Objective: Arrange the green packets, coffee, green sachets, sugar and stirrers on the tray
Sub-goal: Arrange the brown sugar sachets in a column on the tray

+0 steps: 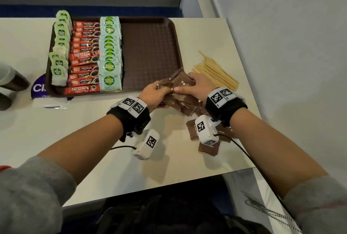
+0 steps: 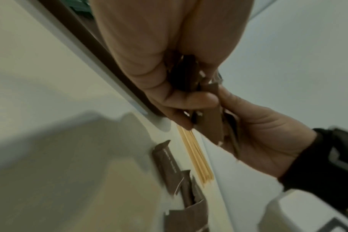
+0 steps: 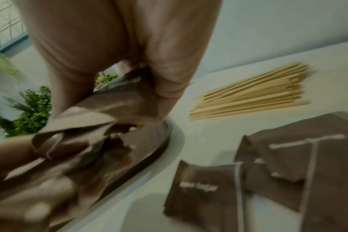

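Observation:
A brown tray [image 1: 150,53] holds three columns at its left: green packets [image 1: 61,46], red coffee sticks [image 1: 84,55] and pale green sachets [image 1: 110,53]. Its right half is bare. Both hands meet at the tray's front right corner around a bunch of brown sugar sachets [image 1: 178,81]. My left hand [image 1: 155,95] grips the bunch from the left, my right hand [image 1: 197,85] pinches it from the right, thumb on top. More sugar sachets [image 1: 208,148] lie loose on the table below my right wrist. Wooden stirrers [image 1: 216,72] lie in a pile right of the tray.
The white table [image 1: 93,130] ends at a front edge near me and meets a wall on the right. A purple and white wrapper [image 1: 48,98] lies left of the tray's front. Dark cups [image 1: 11,81] stand at the far left. Green plants [image 3: 34,109] show in the right wrist view.

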`<state>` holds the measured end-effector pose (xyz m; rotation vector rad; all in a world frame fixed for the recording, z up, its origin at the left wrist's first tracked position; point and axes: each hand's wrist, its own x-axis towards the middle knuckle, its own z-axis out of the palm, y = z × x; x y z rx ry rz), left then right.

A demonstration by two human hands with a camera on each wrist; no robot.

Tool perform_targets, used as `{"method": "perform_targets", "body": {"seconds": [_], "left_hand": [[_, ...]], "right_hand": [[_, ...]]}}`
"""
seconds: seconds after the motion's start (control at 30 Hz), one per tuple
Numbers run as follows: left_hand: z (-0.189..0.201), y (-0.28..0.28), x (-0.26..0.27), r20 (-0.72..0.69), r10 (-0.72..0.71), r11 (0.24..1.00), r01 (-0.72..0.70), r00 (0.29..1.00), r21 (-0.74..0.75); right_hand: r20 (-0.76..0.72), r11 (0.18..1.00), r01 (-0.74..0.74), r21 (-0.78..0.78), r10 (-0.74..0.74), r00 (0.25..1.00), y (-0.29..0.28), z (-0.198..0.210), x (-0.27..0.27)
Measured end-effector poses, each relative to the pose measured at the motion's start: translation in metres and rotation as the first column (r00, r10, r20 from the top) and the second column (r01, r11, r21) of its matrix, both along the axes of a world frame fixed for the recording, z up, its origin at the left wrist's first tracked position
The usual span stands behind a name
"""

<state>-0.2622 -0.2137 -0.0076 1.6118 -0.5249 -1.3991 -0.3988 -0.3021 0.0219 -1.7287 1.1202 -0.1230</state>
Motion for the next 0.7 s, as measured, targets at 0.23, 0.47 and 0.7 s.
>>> {"method": "perform_targets", "body": {"seconds": [0.23,0.47,0.7], "left_hand": [[0.012,0.015,0.035,-0.131,0.185,0.982,-0.188,0.974,-0.015],[0.025,0.026,0.067,-0.218,0.217,0.975,-0.224,0.951,-0.004],[0.025,0.030,0.104,-0.191,0.254,0.965,-0.262,0.948,-0.016]], "right_hand": [[-0.091,0.976,-0.169,-0.139,0.157,0.983,0.010,-0.001,0.060],[-0.153,0.933,-0.316,-0.170,0.292,0.944,0.019,0.000,0.110],[-0.171,0.899,-0.391,-0.198,0.361,0.917,0.025,0.005,0.155]]}}
